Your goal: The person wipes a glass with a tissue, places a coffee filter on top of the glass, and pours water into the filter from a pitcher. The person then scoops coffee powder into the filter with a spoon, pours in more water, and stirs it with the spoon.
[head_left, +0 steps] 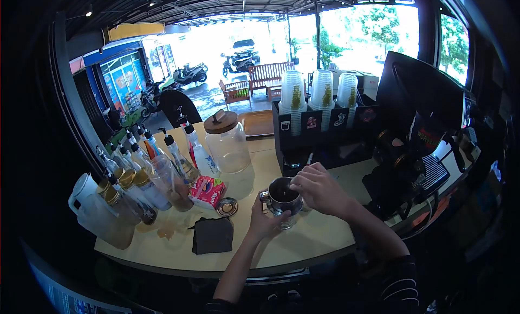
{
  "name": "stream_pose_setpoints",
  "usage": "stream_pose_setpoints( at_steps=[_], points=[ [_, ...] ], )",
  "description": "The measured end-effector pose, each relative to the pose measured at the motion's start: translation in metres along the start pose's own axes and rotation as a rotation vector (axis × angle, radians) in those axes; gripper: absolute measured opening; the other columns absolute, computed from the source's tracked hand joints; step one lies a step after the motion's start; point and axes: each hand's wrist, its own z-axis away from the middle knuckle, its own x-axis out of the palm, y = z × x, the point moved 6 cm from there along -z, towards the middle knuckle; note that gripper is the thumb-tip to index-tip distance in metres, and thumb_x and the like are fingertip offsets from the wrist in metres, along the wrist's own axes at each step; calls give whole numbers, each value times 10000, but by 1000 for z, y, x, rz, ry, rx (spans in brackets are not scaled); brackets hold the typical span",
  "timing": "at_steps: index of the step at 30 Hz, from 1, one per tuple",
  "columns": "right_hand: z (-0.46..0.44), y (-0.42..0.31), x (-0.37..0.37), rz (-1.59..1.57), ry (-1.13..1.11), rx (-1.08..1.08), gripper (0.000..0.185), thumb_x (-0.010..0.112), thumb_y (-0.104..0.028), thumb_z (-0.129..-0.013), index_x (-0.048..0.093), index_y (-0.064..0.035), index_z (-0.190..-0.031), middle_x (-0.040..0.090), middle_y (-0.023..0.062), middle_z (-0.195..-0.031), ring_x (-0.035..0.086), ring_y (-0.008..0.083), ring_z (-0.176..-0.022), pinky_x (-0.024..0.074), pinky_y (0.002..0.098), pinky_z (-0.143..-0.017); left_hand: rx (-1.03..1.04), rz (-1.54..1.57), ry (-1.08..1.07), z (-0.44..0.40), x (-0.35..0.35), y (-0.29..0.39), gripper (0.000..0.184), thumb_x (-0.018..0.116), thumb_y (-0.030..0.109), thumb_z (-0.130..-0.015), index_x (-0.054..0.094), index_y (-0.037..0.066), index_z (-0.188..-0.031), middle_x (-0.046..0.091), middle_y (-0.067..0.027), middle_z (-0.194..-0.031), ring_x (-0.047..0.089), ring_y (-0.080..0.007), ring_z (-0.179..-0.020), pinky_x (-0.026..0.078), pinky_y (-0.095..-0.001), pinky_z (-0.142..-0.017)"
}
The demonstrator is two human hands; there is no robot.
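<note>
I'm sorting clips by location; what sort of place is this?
Probably a café or drinks stall: stacked plastic cups in a black holder, plus pump-topped bottles and a lidded jar on the counter.

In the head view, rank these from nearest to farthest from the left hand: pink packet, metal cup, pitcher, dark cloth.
Nearest to the left hand first:
1. Metal cup: against the hand.
2. Dark cloth: on the counter, left of the hand.
3. Pink packet: left and forward, beyond the cloth.
4. Pitcher: far left.
</note>
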Motion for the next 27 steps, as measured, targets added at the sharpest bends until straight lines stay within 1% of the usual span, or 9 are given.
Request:
stream_pose_setpoints(
  at_steps=[8, 11, 13, 17, 19, 20, 22, 24, 27],
  points=[
    [2, 2, 0, -35, -31, 17, 88, 606, -130, -844, 574, -68, -897, 592, 30, -824, 582, 203, -822, 401, 342, -763, -40, 16, -12, 1, -4, -10, 724, 849, 275, -618, 477, 36, -1191, 579, -106, -1104, 547, -211, -1067, 418, -368, -943],
    [6, 8, 8, -69, -30, 41, 76, 607, -112, -840, 584, -65, -895, 596, 33, -822, 576, 207, -804, 399, 337, -748, -89, -9, -126, -5, -10, -8, 755, 850, 266, -623, 460, 38, -1228, 568, -107, -1141, 529, -213, -1107, 401, -375, -970],
    [5, 14, 4, -119, -18, 71, 71, 610, -109, -838, 587, -64, -887, 598, 34, -818, 576, 208, -797, 399, 338, -740, -95, 119, -244, -11, -9, -14, 777, 851, 263, -627, 452, 44, -1256, 573, -103, -1147, 519, -217, -1129, 389, -379, -989],
    [4, 19, 2, -120, 25, 104, 42, 578, -76, -850, 599, -42, -864, 615, 45, -818, 564, 223, -747, 402, 352, -744, -92, 166, -323, -12, -11, -11, 813, 841, 238, -635, 417, 40, -1300, 529, -117, -1223, 483, -221, -1180, 361, -380, -1018],
    [6, 18, 1, -154, -10, 141, 44, 579, -74, -848, 601, -43, -870, 615, 48, -818, 566, 225, -750, 405, 348, -742, 120, 97, -8, -6, -19, 12, 786, 832, 217, -636, 407, 23, -1268, 489, -126, -1226, 464, -234, -1172, 359, -388, -1003],
    [6, 19, 1, -181, -42, 178, 46, 581, -71, -846, 603, -44, -876, 615, 50, -819, 568, 226, -754, 407, 344, -741, 121, 92, -4, 0, -14, 14, 786, 832, 217, -636, 407, 23, -1268, 489, -126, -1226, 464, -234, -1172, 359, -388, -1003],
    [5, 19, -2, -124, -14, 130, 44, 604, -82, -833, 601, -50, -862, 608, 43, -814, 571, 220, -768, 406, 339, -735, 118, -201, 390, 26, -22, 15, 737, 822, 200, -633, 404, 13, -1211, 465, -126, -1172, 462, -241, -1115, 361, -391, -969],
    [6, 17, 0, -73, 8, 90, 55, 627, -94, -819, 598, -56, -847, 601, 36, -809, 574, 214, -782, 405, 334, -729, 153, -236, 433, 34, -7, 19, 730, 825, 227, -632, 387, 14, -1176, 447, -126, -1113, 458, -251, -1055, 366, -395, -929],
    [4, 17, 6, -250, -13, 74, 50, 597, -50, -823, 615, -38, -868, 619, 49, -846, 575, 230, -773, 421, 337, -740, 164, -352, 370, 28, 15, 36, 853, 838, 307, -626, 315, 8, -1231, 388, -159, -1179, 395, -299, -1121, 336, -418, -946]
  ],
)
